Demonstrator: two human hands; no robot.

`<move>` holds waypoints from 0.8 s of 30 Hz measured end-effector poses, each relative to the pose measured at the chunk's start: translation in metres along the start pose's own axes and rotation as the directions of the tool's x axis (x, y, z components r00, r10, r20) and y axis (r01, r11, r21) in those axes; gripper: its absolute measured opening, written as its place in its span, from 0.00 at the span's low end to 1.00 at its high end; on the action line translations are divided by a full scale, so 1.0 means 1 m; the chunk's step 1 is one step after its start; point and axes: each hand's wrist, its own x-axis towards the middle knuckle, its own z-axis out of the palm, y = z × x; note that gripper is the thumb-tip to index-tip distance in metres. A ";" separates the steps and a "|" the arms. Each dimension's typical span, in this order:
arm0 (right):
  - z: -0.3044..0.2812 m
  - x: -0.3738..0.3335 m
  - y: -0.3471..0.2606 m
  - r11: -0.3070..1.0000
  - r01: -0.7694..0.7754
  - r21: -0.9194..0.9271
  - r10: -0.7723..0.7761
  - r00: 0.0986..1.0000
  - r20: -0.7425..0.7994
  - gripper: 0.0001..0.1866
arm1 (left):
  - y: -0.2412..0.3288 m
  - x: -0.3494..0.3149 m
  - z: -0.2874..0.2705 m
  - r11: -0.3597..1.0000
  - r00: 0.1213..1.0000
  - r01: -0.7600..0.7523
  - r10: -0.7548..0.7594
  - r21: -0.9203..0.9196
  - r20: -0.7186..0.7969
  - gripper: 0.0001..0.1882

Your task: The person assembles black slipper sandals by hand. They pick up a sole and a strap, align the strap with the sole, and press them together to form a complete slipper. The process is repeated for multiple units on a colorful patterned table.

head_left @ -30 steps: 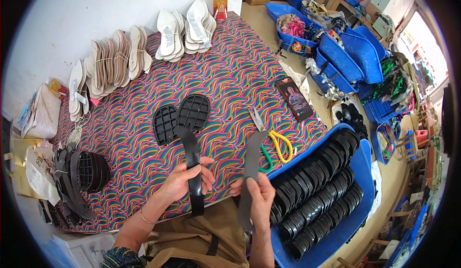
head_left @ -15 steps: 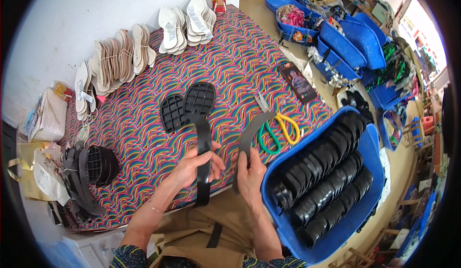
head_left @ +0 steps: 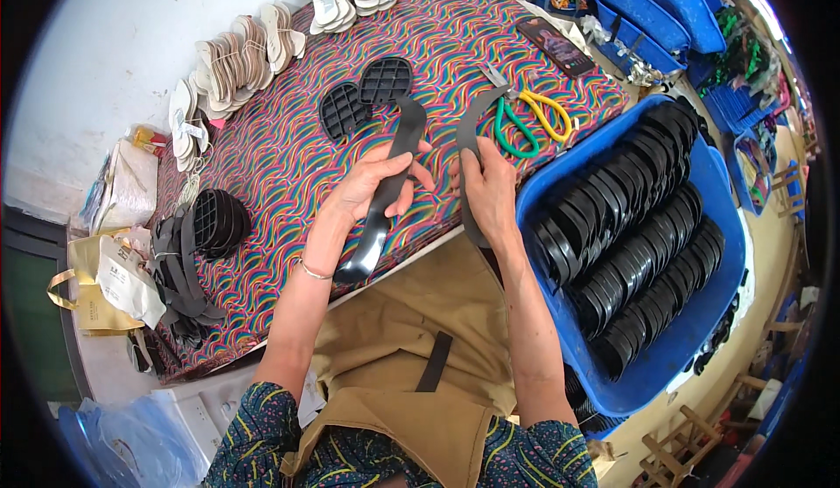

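A glossy black strip (head_left: pixel 382 212) hangs aslant in my left hand (head_left: pixel 372 182), pinched between the thumb and the loosely curled fingers. Its upper end reaches a black pad (head_left: pixel 386 81) with a gridded face; whether the two are joined I cannot tell. A second gridded pad (head_left: pixel 344 110) lies beside that one on the patterned cloth. My right hand (head_left: pixel 490 182) grips another, duller black strip (head_left: pixel 471 121), which bends over at its top near the scissors (head_left: pixel 516 142) with one green and one yellow handle. The right fingers are partly hidden behind the hand.
To the right stands a blue tub (head_left: pixel 717 186) packed with rows of black curved pieces (head_left: pixel 612 191). A phone (head_left: pixel 555 46) lies at the table's far right. Bundled pale insoles (head_left: pixel 232 64) line the wall. More gridded pads (head_left: pixel 219 224) and dark strips (head_left: pixel 179 269) are piled left.
My view has tilted down, so table and tub sit higher and more of my apron shows. The left strip now slants more. Both hands still hold their strips.
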 end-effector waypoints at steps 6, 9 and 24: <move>-0.001 -0.007 0.004 0.994 0.106 0.028 -0.104 0.992 -0.066 0.06 | -0.001 0.001 0.002 0.999 0.999 -0.030 0.029 0.042 0.013 0.20; -0.003 -0.036 0.010 0.940 0.141 0.310 -0.086 0.979 -0.184 0.05 | 0.000 0.003 0.003 0.997 0.999 -0.034 0.036 0.070 -0.030 0.21; 0.079 -0.124 0.145 0.820 0.217 -0.530 0.452 0.322 0.832 0.23 | -0.014 0.006 0.002 0.986 0.990 -0.131 0.136 0.106 -0.046 0.21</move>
